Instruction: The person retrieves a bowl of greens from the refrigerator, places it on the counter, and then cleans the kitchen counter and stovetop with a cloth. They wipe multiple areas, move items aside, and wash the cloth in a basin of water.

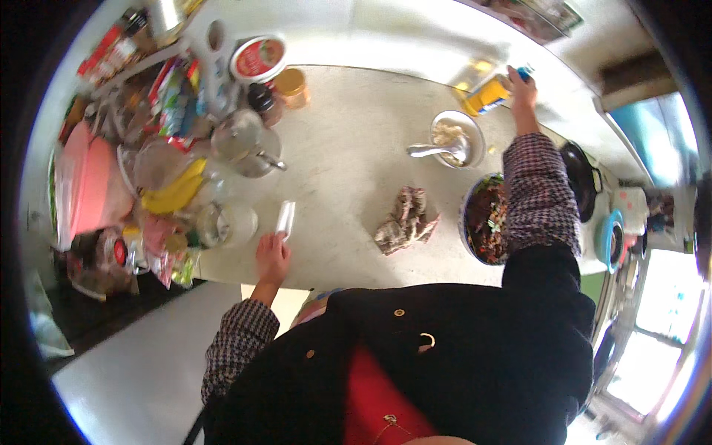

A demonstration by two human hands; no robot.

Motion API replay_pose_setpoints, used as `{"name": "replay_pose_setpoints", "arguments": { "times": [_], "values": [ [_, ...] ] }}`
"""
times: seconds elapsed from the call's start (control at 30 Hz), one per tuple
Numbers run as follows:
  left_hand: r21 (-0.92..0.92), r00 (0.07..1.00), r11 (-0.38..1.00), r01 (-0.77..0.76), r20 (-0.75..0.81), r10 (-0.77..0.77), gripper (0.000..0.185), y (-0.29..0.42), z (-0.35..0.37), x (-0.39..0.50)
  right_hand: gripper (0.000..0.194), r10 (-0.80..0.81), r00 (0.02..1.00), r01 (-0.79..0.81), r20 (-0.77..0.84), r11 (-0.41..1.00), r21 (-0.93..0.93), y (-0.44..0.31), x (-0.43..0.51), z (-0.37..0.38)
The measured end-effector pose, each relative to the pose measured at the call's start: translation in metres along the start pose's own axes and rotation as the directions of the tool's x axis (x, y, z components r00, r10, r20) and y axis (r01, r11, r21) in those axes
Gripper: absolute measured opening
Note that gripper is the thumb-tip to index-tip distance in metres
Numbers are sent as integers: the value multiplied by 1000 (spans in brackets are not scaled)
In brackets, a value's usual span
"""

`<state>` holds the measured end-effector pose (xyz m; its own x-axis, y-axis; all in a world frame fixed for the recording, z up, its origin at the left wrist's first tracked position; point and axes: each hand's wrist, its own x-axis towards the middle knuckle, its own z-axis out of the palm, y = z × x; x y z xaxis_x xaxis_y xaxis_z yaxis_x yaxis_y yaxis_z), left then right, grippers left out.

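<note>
My left hand (273,259) holds the near end of a small, pale, flat strip (286,218) against the countertop. My right hand (522,89) reaches to the back right, its fingers around the blue-capped top of a bottle with yellow contents (489,95). Just in front of that bottle, a white bowl (475,133) contains a pale, lumpy food with a metal spoon (431,150) lying across it. A larger bowl of dark, chopped food (485,222) is partly covered by my right sleeve. Between my arms a crumpled checked cloth (409,222) rests on the counter.
Bananas (173,192), a glass jar (210,223), a metal pot (275,146), an orange-lidded jar (291,89) and a red-and-white tub (258,58) crowd the left side, beside a pink container (92,178). A black pan (578,183) stands at the right.
</note>
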<state>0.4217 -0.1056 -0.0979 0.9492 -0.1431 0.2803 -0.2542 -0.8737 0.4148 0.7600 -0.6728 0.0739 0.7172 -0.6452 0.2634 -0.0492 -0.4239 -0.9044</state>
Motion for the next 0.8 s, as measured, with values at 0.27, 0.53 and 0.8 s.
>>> {"name": "replay_pose_setpoints", "arguments": {
  "times": [0.27,0.53,0.8],
  "values": [
    [2,999,999,37,-18,-37,32,2,-1,0,47,-232,969,246,80,917,-313,-16,-1,45],
    [2,998,999,43,-36,-43,30,1,0,-1,35,-328,844,365,425,931,-4,-89,-71,148],
    [3,999,999,45,-31,-45,32,-1,-1,-2,34,-392,743,347,542,919,190,-155,-149,271]
  ]
}}
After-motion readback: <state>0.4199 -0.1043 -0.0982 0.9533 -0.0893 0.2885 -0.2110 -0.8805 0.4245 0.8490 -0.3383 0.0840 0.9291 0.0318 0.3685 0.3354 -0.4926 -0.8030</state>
